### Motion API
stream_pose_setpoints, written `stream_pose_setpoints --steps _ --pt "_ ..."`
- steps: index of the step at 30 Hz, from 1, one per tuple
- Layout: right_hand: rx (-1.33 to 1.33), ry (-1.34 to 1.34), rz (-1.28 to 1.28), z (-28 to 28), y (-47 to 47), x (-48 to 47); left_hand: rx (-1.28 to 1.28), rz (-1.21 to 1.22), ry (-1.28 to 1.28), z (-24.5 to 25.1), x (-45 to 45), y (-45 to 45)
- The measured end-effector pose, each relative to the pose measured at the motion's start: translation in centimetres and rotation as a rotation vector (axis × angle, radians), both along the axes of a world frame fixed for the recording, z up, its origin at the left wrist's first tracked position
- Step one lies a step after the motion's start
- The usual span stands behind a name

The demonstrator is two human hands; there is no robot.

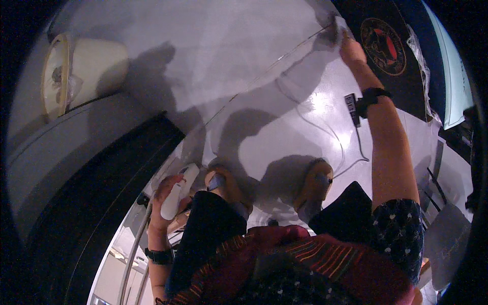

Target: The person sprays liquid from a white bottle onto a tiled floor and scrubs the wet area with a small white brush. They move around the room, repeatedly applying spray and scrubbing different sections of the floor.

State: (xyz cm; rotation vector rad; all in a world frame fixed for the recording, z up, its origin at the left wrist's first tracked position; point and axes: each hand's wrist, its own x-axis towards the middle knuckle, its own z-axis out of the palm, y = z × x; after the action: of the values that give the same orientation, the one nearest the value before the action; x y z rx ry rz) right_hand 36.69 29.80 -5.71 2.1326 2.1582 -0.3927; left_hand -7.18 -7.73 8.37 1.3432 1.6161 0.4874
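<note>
My left hand [162, 194], low at the left beside my leg, is closed around a white handheld device [173, 200]. A second pale elongated part [189, 177] shows behind it; I cannot tell whether the two are one object. At the upper right my right hand [352, 49] is stretched far out, beside a dark panel [410, 85] with a round red emblem [383, 45]. Its fingertips are blurred in shadow, so whatever they touch is unclear. Near my right wrist is a small dark block with pale markings [351, 108], with a thin cord [360, 146] running from it.
A cream bucket-like container [101, 63] stands at the left, beyond a long black furniture edge [126, 164]. The cord curves across the glossy pale floor [251, 160] near my right shoe [316, 179]. A light blue sheet [453, 84] hangs at the far right.
</note>
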Motion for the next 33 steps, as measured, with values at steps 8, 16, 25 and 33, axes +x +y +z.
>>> stream_pose_setpoints --steps 8,16,25,33 --pt "-0.037 -0.030 0.005 -1.5 -5.9 -3.2 0.044 0.004 -0.023 -0.3 0.1 -0.3" --pt "-0.059 0.041 0.267 -1.7 -8.5 -3.0 0.014 0.006 -0.016 0.6 -0.1 0.6" --pt "-0.065 -0.046 0.137 -1.5 -6.9 -2.5 -0.011 0.040 -0.012 0.0 0.3 -0.3" --pt "-0.107 -0.035 0.209 -2.2 -6.5 -3.4 -0.029 0.057 -0.014 0.0 0.0 -0.6"
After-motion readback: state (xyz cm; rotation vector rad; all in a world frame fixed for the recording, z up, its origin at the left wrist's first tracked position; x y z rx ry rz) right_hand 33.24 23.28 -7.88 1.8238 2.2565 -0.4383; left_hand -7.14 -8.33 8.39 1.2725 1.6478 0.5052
